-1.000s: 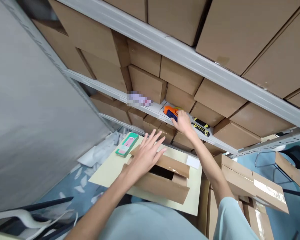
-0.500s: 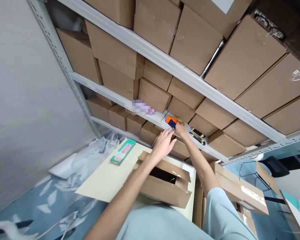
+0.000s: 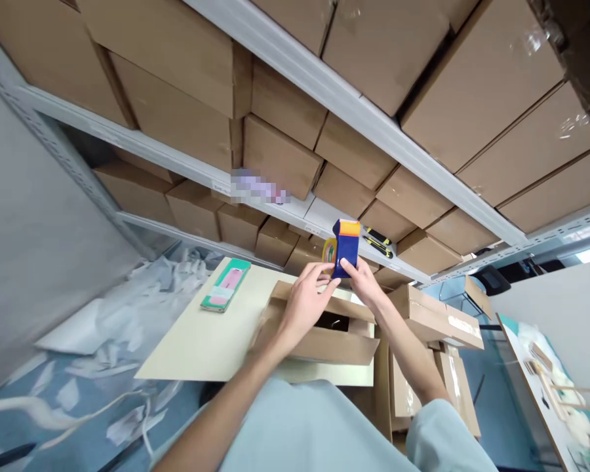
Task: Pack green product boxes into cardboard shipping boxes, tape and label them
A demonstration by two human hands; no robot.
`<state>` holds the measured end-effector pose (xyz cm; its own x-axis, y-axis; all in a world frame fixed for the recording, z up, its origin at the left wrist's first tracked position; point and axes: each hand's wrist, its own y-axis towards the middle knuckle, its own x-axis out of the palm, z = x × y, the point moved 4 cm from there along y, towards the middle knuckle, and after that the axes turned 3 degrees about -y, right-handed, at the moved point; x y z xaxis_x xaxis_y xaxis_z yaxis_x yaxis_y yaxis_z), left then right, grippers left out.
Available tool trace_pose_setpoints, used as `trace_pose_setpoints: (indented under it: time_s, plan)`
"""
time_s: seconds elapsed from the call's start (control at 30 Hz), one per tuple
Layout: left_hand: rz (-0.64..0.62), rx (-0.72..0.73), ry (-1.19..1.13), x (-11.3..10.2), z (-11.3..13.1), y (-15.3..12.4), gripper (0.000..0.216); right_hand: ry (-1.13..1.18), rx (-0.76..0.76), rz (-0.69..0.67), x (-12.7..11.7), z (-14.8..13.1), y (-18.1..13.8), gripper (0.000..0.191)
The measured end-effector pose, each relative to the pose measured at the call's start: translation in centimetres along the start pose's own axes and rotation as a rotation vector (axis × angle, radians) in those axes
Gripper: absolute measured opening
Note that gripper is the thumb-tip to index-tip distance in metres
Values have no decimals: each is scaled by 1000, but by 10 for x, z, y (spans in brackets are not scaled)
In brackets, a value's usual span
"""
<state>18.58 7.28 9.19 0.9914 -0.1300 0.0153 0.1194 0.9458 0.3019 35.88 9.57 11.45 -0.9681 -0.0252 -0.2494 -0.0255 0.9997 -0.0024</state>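
My right hand [image 3: 361,280] grips a blue and orange tape dispenser [image 3: 346,248] by its lower end and holds it upright above an open cardboard box [image 3: 319,341]. A yellowish tape roll shows at the dispenser's left side. My left hand [image 3: 305,300] is closed near the bottom of the dispenser, its fingertips pinched at the tape roll. The box lies with its flaps half open on a pale table [image 3: 211,334].
A green and pink packet [image 3: 225,284] lies on the table's far left. Two yellow and black utility knives [image 3: 378,240] rest on the metal shelf [image 3: 319,216] among stacked cardboard boxes. More cartons [image 3: 442,328] stand to the right; torn paper litters the blue floor [image 3: 103,354].
My right hand lifted the tape dispenser off the shelf and brought it over the box. My left hand rose from the box flap to meet it. The view shifted.
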Motion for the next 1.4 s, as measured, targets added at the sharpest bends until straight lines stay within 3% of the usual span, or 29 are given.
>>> trace_pose_setpoints:
  time_s: [0.17,0.3,0.43,0.6,0.7,0.8,1.03,1.27,1.4]
  plan:
    - [27,36,101,-18,29,-53,20,202,73,108,37,-6,-79,64]
    - [-49,104,190,-33,43,-76,19,343,221,41,53,-2,-105,68]
    - [-114,128,199,-43,46,-93,18,285,283,-5,56,-2,-120,73]
    - [-134,124,151,-62,55,-95,22,-13,171,-50,51,-23,-140,61]
    - [-62,163,146,-81,70,-80,40,-194,125,-106,45,-37,-152,59]
    - [-106,259,194,-91,88,-64,38,-384,72,-184,39,-51,-161,54]
    - [-251,381,205,-93,100,-63,25,-782,-204,-255,27,-75,-170,22]
    - [-179,377,184,-96,111,-73,20,-971,-416,-254,19,-80,-171,2]
    - [-163,339,194,-96,112,-77,18,-990,-464,-258,16,-83,-169,12]
